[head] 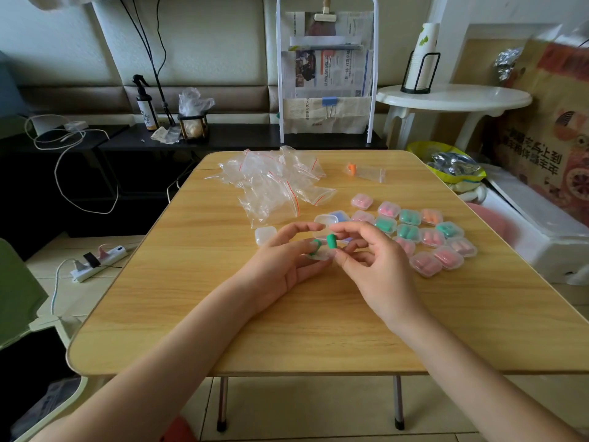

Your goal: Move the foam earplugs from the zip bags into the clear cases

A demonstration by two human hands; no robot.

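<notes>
Wooden table (318, 330), white side table (452, 98)

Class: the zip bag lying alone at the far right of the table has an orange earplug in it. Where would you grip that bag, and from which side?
Pinch the zip bag at its right end, by the red zip line, coming from above and the right. It lies flat, clear of the bag pile, and the orange earplug sits at its left end, so the right end is bare film.

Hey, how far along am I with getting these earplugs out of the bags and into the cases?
Mostly done: a cluster of filled cases sits at right, beside a pile of empty zip bags. In hand: your right hand pinches a green earplug over the open case your left hand holds. Left: one bag with an orange earplug and an empty case.
</notes>
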